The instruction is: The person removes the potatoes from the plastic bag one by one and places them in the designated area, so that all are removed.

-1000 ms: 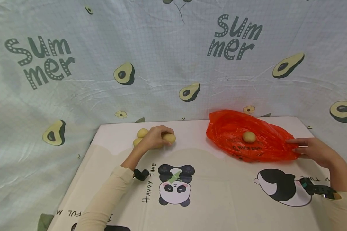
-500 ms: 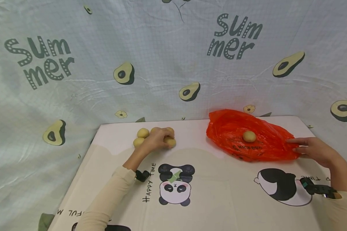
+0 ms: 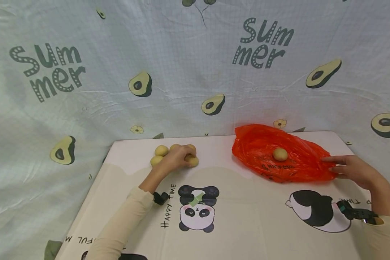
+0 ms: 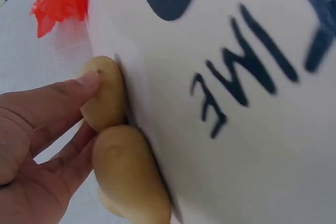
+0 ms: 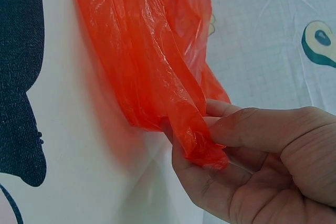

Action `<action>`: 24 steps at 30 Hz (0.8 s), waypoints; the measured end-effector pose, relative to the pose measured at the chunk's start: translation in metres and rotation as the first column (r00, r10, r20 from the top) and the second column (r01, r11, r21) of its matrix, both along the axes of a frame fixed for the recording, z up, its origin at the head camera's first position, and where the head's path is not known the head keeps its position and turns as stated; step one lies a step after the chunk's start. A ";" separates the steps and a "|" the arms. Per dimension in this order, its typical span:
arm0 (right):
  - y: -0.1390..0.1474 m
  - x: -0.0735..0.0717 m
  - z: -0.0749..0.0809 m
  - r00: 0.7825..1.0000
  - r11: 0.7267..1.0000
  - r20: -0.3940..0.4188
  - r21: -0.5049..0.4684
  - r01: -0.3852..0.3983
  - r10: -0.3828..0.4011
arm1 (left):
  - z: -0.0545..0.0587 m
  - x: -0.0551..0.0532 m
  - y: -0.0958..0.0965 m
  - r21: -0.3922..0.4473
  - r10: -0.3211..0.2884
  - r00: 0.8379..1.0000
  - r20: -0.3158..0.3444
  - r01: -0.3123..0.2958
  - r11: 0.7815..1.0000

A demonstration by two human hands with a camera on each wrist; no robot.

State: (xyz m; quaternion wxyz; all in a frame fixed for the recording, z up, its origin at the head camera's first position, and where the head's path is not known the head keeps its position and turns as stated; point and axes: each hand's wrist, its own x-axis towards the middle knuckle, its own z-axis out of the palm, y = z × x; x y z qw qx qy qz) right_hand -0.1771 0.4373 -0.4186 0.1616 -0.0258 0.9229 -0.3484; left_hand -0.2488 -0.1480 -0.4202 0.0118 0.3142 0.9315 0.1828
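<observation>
At the back left of the table, my left hand [image 3: 173,159] pinches a potato [image 4: 107,95], its thumb on one side and fingers reaching behind. Close against that one lies a second potato [image 4: 126,163]. Several others are grouped around the hand, such as a potato [image 3: 161,150] at the far left and a potato [image 3: 191,147] behind the fingers. My right hand [image 3: 357,169] grips the gathered right end of a red plastic bag [image 3: 302,171] between thumb and fingers. One potato [image 3: 280,154] sits in the spread bag.
Both the bag and potatoes lie near the back edge of the table, whose pale cloth [image 3: 237,202] has panda prints. A hanging curtain [image 3: 182,72] with avocado prints rises right behind.
My left hand has come slightly nearer and lower, over the front right potato of the group, uncovering potatoes behind it. The right hand and the bag stay put.
</observation>
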 end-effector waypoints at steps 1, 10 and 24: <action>0.001 0.000 -0.001 1.000 1.000 0.000 0.000 0.003 -0.003 | 0.001 0.001 0.002 -0.006 0.004 1.000 0.007 -0.004 1.000; 0.003 0.004 -0.002 1.000 1.000 -0.008 -0.017 -0.004 0.004 | 0.017 0.005 0.038 0.081 -0.041 0.998 0.047 0.037 0.996; 0.004 0.008 -0.017 1.000 0.998 -0.008 -0.049 0.028 -0.028 | 0.038 0.002 0.123 0.248 -0.202 0.977 0.073 0.179 0.952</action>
